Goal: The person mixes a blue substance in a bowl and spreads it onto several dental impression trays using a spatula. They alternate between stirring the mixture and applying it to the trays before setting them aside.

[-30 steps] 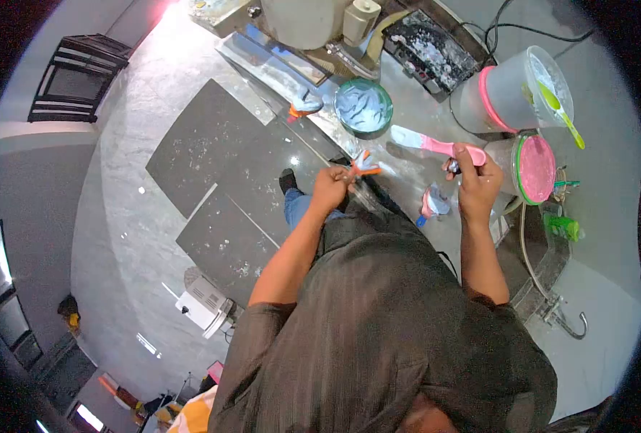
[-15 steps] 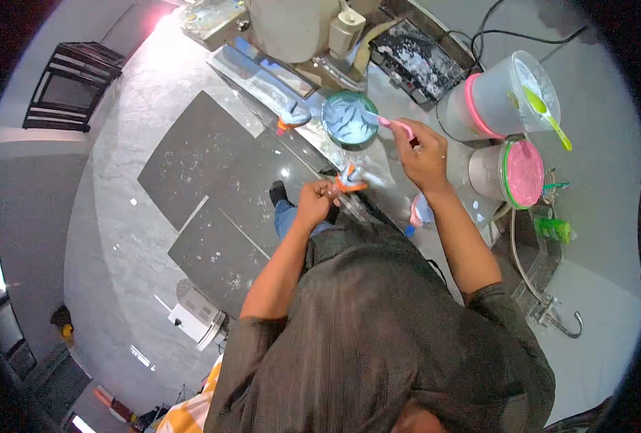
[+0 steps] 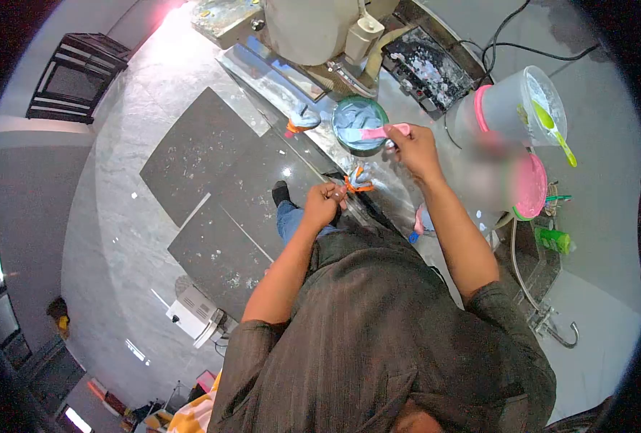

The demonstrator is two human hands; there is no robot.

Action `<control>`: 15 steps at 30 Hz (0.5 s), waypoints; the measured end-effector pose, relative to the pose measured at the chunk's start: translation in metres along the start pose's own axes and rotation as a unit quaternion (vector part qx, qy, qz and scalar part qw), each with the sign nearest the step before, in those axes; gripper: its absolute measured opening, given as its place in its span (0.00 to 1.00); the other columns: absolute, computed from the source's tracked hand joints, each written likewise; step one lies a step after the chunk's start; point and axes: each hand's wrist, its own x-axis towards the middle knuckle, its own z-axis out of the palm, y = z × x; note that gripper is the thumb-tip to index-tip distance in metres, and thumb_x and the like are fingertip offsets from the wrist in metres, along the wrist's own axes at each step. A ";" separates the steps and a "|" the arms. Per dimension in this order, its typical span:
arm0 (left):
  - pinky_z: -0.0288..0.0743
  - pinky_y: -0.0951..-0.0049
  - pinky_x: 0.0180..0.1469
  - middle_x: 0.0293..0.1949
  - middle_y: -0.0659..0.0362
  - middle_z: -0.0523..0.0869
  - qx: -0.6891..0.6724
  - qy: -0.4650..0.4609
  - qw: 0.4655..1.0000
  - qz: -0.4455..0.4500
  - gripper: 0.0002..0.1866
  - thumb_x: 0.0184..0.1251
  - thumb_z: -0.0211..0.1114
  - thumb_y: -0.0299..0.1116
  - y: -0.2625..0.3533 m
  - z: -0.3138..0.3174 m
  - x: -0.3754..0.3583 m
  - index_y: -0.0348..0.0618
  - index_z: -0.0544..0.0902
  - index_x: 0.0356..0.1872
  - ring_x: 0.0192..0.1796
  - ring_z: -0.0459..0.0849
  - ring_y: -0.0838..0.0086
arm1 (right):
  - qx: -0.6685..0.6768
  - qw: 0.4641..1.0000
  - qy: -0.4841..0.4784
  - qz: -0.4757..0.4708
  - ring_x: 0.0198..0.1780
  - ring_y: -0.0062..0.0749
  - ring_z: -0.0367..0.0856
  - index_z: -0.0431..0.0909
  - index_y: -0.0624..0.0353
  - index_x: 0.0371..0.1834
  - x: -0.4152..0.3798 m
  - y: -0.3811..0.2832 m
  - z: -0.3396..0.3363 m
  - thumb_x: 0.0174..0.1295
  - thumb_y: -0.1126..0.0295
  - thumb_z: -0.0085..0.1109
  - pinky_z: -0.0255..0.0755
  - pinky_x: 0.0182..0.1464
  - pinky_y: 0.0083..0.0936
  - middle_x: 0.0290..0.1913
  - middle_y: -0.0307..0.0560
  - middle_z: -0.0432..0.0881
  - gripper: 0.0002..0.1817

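Pink spatula (image 3: 375, 133) gripped in the right hand (image 3: 418, 150), its length pointing leftward over the bowl (image 3: 364, 151), blade at the blue paste (image 3: 360, 113). Left fingers (image 3: 322, 206) pinch the orange tray (image 3: 362, 188), just bodyward of that bowl, well nearer them than the blade.

Two hands (image 3: 415, 153), one pink spatula (image 3: 376, 133), one bowl (image 3: 367, 152), two orange-edged pieces (image 3: 360, 180), one lime-green spoon (image 3: 555, 134), one faucet (image 3: 551, 326)
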 end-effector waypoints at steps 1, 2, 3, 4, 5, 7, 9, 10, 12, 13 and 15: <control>0.59 0.80 0.28 0.21 0.64 0.83 -0.008 0.002 1.000 0.005 0.13 0.71 0.60 0.37 -0.001 0.000 0.001 0.38 0.83 0.31 0.23 0.68 0.86 | 0.092 0.993 -0.016 0.072 0.21 0.23 0.76 0.83 0.65 0.33 0.002 -0.001 -0.006 0.63 0.64 0.63 0.68 0.22 0.22 0.23 0.42 0.81 0.12; 0.59 0.80 0.28 0.21 0.64 0.83 -0.008 0.002 1.000 0.005 0.13 0.71 0.60 0.37 -0.003 -0.001 0.002 0.38 0.83 0.31 0.23 0.68 0.86 | 0.182 0.972 -0.032 0.144 0.21 0.21 0.76 0.83 0.66 0.34 0.003 -0.001 -0.013 0.63 0.64 0.64 0.67 0.21 0.19 0.24 0.40 0.81 0.12; 0.59 0.79 0.28 0.21 0.64 0.83 -0.003 0.001 1.000 -0.013 0.14 0.71 0.60 0.37 -0.002 -0.002 0.003 0.38 0.83 0.31 0.23 0.68 0.86 | 0.182 0.972 -0.031 0.144 0.21 0.21 0.76 0.83 0.66 0.34 0.002 -0.002 -0.018 0.63 0.64 0.64 0.67 0.21 0.19 0.24 0.40 0.81 0.12; 0.60 0.79 0.29 0.21 0.65 0.83 0.002 -0.001 1.000 -0.030 0.14 0.71 0.60 0.38 -0.001 -0.002 0.004 0.38 0.83 0.30 0.24 0.68 0.86 | 0.245 0.956 -0.042 0.153 0.21 0.21 0.76 0.82 0.65 0.35 -0.001 -0.003 -0.024 0.63 0.65 0.64 0.66 0.20 0.17 0.24 0.40 0.80 0.12; 0.60 0.79 0.29 0.21 0.65 0.83 0.002 -0.002 1.000 -0.031 0.14 0.71 0.60 0.38 -0.001 -0.003 0.004 0.38 0.83 0.30 0.24 0.68 0.86 | 0.308 0.936 -0.052 0.162 0.21 0.21 0.76 0.82 0.65 0.36 -0.004 -0.005 -0.029 0.63 0.65 0.64 0.65 0.20 0.16 0.24 0.41 0.80 0.11; 0.60 0.79 0.29 0.21 0.65 0.82 0.003 -0.002 1.000 -0.018 0.15 0.71 0.60 0.39 0.004 -0.003 0.004 0.39 0.83 0.30 0.25 0.69 0.85 | 0.319 0.931 -0.055 0.171 0.22 0.21 0.77 0.81 0.64 0.37 -0.016 -0.015 -0.041 0.63 0.66 0.63 0.65 0.20 0.16 0.24 0.40 0.79 0.11; 0.64 0.79 0.30 0.22 0.63 0.83 -0.005 -0.004 1.000 -0.011 0.13 0.71 0.60 0.36 0.005 -0.001 0.005 0.37 0.82 0.31 0.25 0.73 0.83 | 0.310 0.939 -0.068 0.133 0.22 0.21 0.75 0.80 0.61 0.31 -0.029 -0.018 -0.052 0.63 0.64 0.64 0.63 0.22 0.15 0.23 0.39 0.78 0.11; 0.67 0.79 0.31 0.22 0.60 0.84 -0.013 -0.005 1.000 -0.003 0.12 0.71 0.60 0.33 0.005 0.000 0.006 0.35 0.81 0.31 0.25 0.77 0.82 | 0.311 0.939 -0.067 0.135 0.22 0.21 0.75 0.80 0.61 0.31 -0.037 -0.020 -0.056 0.63 0.64 0.64 0.63 0.22 0.15 0.23 0.39 0.78 0.11; 0.68 0.78 0.31 0.23 0.60 0.84 -0.033 -0.006 0.999 0.003 0.11 0.72 0.59 0.33 0.001 0.003 0.008 0.35 0.81 0.32 0.26 0.78 0.81 | 0.242 0.964 -0.051 0.103 0.22 0.20 0.75 0.82 0.65 0.36 -0.055 -0.023 -0.063 0.64 0.66 0.63 0.65 0.23 0.17 0.25 0.41 0.81 0.11; 0.69 0.78 0.32 0.23 0.60 0.84 -0.052 -0.004 0.999 0.012 0.11 0.72 0.58 0.33 -0.001 0.004 0.009 0.35 0.80 0.33 0.26 0.78 0.81 | 0.242 0.963 -0.050 0.105 0.22 0.20 0.75 0.82 0.65 0.36 -0.062 -0.020 -0.064 0.64 0.66 0.63 0.65 0.23 0.17 0.25 0.41 0.81 0.11; 0.66 0.78 0.33 0.24 0.61 0.84 -0.058 -0.004 0.998 -0.003 0.13 0.73 0.58 0.37 -0.002 0.006 0.011 0.37 0.81 0.32 0.27 0.76 0.81 | 0.166 0.983 -0.039 0.063 0.22 0.18 0.73 0.83 0.65 0.38 -0.076 -0.007 -0.063 0.63 0.65 0.64 0.64 0.24 0.16 0.25 0.40 0.81 0.12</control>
